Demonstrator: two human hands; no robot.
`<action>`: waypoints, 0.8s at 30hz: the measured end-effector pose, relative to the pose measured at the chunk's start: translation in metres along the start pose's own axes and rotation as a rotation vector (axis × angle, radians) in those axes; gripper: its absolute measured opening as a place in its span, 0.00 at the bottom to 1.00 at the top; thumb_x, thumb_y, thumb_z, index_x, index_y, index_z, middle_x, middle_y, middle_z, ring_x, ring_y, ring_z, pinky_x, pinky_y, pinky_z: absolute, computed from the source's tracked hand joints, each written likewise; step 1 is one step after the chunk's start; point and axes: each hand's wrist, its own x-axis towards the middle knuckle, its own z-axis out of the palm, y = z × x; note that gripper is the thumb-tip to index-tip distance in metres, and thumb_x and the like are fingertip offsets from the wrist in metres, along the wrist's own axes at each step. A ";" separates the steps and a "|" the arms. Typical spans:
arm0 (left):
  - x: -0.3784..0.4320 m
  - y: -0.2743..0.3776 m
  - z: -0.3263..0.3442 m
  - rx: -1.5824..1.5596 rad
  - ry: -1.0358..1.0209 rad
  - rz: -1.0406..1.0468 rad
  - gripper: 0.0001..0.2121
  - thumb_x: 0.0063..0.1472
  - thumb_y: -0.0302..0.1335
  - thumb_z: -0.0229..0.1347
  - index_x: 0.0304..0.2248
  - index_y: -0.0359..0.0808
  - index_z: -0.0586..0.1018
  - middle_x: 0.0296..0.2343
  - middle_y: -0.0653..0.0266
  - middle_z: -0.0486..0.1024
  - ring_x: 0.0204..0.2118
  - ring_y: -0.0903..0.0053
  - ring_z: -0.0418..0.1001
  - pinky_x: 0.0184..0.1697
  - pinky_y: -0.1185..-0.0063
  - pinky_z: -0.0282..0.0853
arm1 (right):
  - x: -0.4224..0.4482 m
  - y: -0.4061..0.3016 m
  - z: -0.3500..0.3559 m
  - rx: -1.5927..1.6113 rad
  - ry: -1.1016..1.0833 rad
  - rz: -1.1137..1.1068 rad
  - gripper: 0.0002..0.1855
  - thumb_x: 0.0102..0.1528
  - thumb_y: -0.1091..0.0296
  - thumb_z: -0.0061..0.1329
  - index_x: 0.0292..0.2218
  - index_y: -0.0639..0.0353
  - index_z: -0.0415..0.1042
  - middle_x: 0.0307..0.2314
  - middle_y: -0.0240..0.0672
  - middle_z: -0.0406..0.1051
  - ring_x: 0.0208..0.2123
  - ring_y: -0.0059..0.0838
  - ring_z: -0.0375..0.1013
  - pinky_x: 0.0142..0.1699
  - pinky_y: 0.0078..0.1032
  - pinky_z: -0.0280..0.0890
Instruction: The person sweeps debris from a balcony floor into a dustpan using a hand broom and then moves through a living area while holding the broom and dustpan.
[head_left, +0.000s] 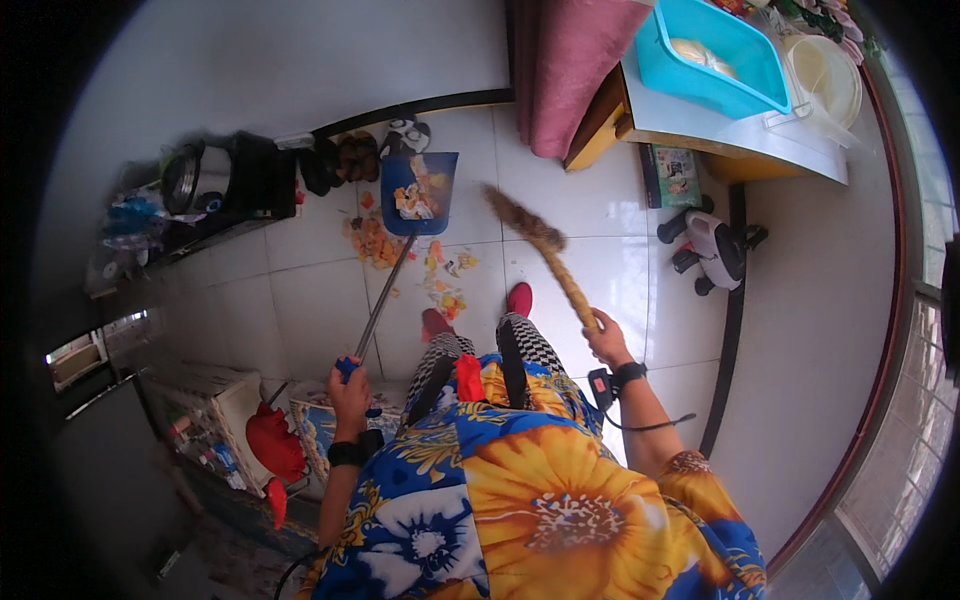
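Note:
My left hand (349, 396) grips the blue-ended handle of a long-handled dustpan, whose metal shaft (384, 296) runs forward to a blue pan (444, 196) on the tiled floor. Peel-like orange and white scraps (417, 196) lie inside the pan. My right hand (608, 341) holds the wrapped handle of a straw hand broom (559, 259). Its slightly blurred bristles (517, 210) point away from me, to the right of the pan and apart from it. More orange and yellow scraps (375, 241) are scattered on the floor below the pan and near my red shoes (519, 298).
Dark shoes (357, 156) and panda-like slippers (406, 137) stand by the back wall, beside a low black stand (259, 180). At right are a table (720, 135) bearing a turquoise basin (720, 86), a green box (673, 176) and a panda-like toy (709, 247). A pink curtain (570, 67) hangs behind.

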 end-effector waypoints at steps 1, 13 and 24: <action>-0.001 -0.003 -0.001 -0.003 0.013 -0.003 0.04 0.54 0.24 0.47 0.31 0.41 0.67 0.10 0.77 0.55 0.08 0.91 0.49 0.08 0.88 0.43 | -0.007 0.002 -0.012 0.048 0.004 0.106 0.25 0.45 0.66 0.46 0.47 0.53 0.61 0.20 0.39 0.69 0.18 0.29 0.69 0.23 0.25 0.65; -0.008 -0.042 -0.002 -0.128 0.059 -0.046 0.04 0.52 0.22 0.47 0.29 0.41 0.67 0.10 0.77 0.56 0.07 0.90 0.51 0.08 0.87 0.44 | 0.100 0.027 -0.038 0.449 0.268 0.329 0.11 0.43 0.64 0.45 0.25 0.64 0.66 0.15 0.36 0.66 0.14 0.27 0.65 0.19 0.24 0.60; -0.018 -0.084 -0.029 -0.277 0.191 -0.081 0.05 0.52 0.22 0.47 0.30 0.39 0.66 0.11 0.75 0.56 0.08 0.90 0.51 0.08 0.87 0.45 | 0.073 -0.088 0.076 0.215 -0.367 0.118 0.31 0.43 0.73 0.45 0.51 0.60 0.53 0.18 0.34 0.65 0.12 0.20 0.61 0.14 0.19 0.55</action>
